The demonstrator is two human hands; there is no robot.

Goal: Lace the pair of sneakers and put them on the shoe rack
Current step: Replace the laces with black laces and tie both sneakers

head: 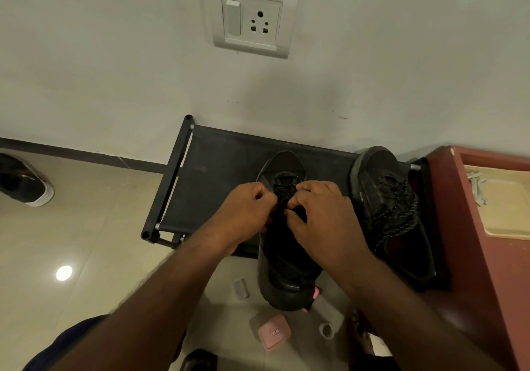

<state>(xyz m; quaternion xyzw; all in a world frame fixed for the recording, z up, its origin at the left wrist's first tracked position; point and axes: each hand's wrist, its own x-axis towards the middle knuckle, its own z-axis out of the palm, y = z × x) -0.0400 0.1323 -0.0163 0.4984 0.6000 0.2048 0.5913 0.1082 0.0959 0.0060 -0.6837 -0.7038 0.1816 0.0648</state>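
A black sneaker (286, 258) lies on top of the black rack (218, 170), toe toward the far wall and heel hanging over the near edge. Both hands sit over its middle and hide most of the tongue and eyelets. The left hand (246, 210) and the right hand (324, 215) are curled tight, fingertips meeting at the speckled lace (284, 190). Each seems to pinch a strand, though the dark lace against the dark shoe makes the exact grip hard to read.

A second sneaker (384, 198), already laced, lies just to the right on the rack, its near end in shadow. A red cabinet (487, 256) is cut off by the right edge. On the floor far left, another shoe (25, 184) is cut off. Near the sneaker's heel, a pink box (274, 332) lies on the tiles. A socket (252, 20) is on the wall.
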